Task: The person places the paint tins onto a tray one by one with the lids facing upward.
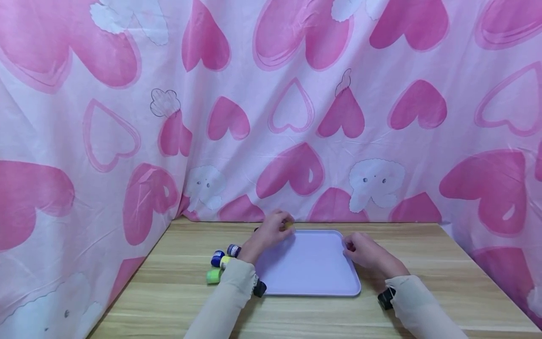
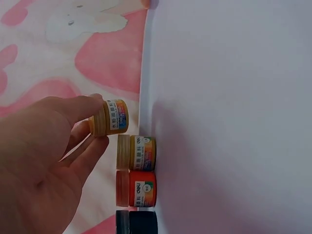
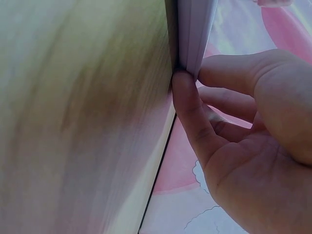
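Observation:
In the left wrist view my left hand (image 2: pixel 53 146) pinches a small yellow-ochre paint jar (image 2: pixel 117 117) between thumb and fingers, at the edge of a pale lilac tray (image 1: pixel 309 263). Beside it along that edge stand an ochre jar (image 2: pixel 146 152), an orange-red jar (image 2: pixel 144 188) and a black jar (image 2: pixel 144 223), partly cut off. From the head view, the left hand (image 1: pixel 273 230) is over the tray's far left corner. On the opposite side, my right hand (image 1: pixel 366 252) pinches the tray's right rim (image 3: pixel 192 39), thumb and fingertip at its edge.
Left of the tray, partly behind the left sleeve, lie a dark violet jar (image 1: pixel 233 250), a blue jar (image 1: pixel 218 258), a yellow jar (image 1: pixel 226 262) and a green jar (image 1: pixel 213 276). A heart-patterned pink cloth (image 1: pixel 292 113) hangs behind the wooden table (image 1: pixel 169 301) and along its sides.

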A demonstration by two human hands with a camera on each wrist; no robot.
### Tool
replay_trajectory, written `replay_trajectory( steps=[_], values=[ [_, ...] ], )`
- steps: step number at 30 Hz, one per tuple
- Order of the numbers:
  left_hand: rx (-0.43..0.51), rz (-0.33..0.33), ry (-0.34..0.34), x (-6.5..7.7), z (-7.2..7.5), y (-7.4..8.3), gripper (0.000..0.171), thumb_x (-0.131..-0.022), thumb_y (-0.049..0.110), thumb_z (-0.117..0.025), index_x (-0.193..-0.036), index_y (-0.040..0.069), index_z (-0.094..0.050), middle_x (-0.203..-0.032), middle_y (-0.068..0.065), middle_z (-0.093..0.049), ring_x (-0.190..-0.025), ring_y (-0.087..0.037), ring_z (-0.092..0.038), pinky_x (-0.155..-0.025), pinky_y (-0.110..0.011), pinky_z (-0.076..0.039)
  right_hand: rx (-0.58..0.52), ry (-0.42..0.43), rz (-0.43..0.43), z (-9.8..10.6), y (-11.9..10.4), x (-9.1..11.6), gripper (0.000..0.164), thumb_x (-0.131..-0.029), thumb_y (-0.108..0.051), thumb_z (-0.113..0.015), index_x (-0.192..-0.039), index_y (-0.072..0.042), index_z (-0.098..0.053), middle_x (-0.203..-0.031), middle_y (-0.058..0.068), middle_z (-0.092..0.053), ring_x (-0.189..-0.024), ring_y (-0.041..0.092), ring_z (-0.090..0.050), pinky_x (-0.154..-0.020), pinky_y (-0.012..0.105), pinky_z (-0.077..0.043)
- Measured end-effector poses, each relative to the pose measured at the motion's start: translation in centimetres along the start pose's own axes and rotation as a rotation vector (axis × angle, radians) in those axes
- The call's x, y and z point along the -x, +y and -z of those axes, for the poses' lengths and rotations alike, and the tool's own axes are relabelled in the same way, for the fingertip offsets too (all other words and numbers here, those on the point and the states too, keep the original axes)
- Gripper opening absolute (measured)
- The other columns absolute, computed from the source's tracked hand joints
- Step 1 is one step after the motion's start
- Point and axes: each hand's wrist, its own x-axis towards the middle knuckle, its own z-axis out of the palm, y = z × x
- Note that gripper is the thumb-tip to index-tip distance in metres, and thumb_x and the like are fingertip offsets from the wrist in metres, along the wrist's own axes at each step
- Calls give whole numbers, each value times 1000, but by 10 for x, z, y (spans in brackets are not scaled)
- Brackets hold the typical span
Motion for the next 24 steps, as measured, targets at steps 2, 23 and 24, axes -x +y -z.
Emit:
replay_trajectory(
  steps=[2, 23, 24],
  values=[
    [-34, -18, -3, -1, -2, 1, 20, -99, 9, -78, -116, 0, -74, -113, -14, -66, -104, -27, -66, -89, -31, -60, -6, 1, -6, 1, 0, 0, 3, -99, -10, -79, -101, -7, -78, -81, 2, -64, -77, 16, -60, -67, 25, -55],
    [-267, 62, -44, -4, -11, 10, 15, -94, 17, -85, -106, 13, -77, -104, -3, -71, -99, -15, -62, -90, -29, -58, -8, -1, -31, -1, 1, -3, 3, -100, -6, -76, -98, -8, -78, -80, 2, -64, -77, 17, -61, -67, 24, -55],
    [-264, 74, -49, -4, -12, 10, 15, -94, 17, -85, -107, 13, -77, -105, -2, -71, -99, -14, -62, -91, -28, -58, -6, 0, -32, -1, 2, -3, 3, -100, -6, -76, -99, -7, -78, -80, 2, -64, -77, 17, -61, -67, 24, -55]
  ],
)
